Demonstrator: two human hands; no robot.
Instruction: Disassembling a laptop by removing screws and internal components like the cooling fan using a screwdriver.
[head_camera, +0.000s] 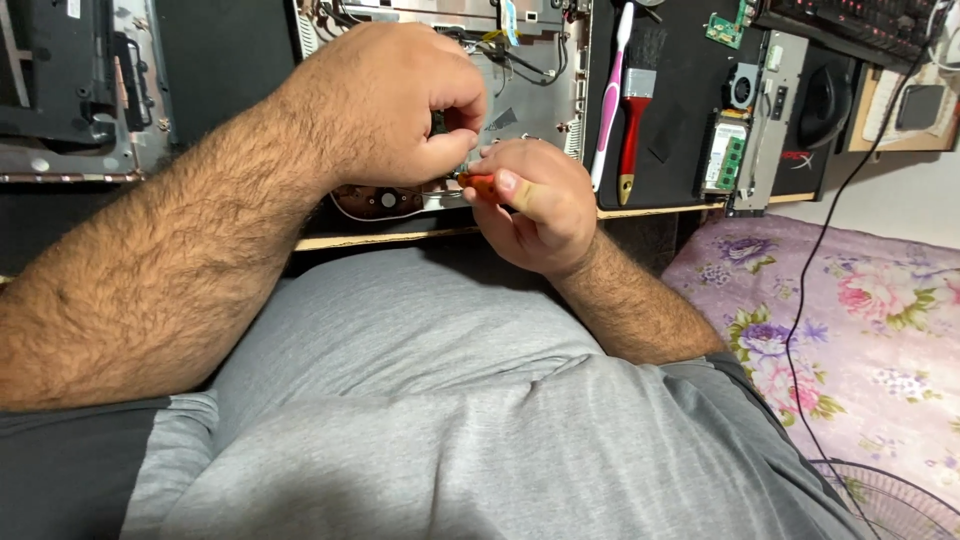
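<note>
Hands meet at the upper middle of the frame, over the near edge of an opened laptop chassis (520, 95) lying on a dark bench. The left hand (395, 105) is curled narrow, thumb and forefinger pinched on something too small to make out. The right hand (535, 205) is closed around an orange-handled screwdriver (478, 183), only a stub of handle showing, its tip hidden under the left hand's fingers. Right of them lie a pink toothbrush (608, 100), a red-handled paintbrush (633, 120) and a memory module (728, 155). Judging from this, the risk is the tip slipping unseen, scarring the board or snagging the thin cables (520, 60) nearby; a dropped part could roll off the bench edge onto the floral cloth (880, 320) at lower right
</note>
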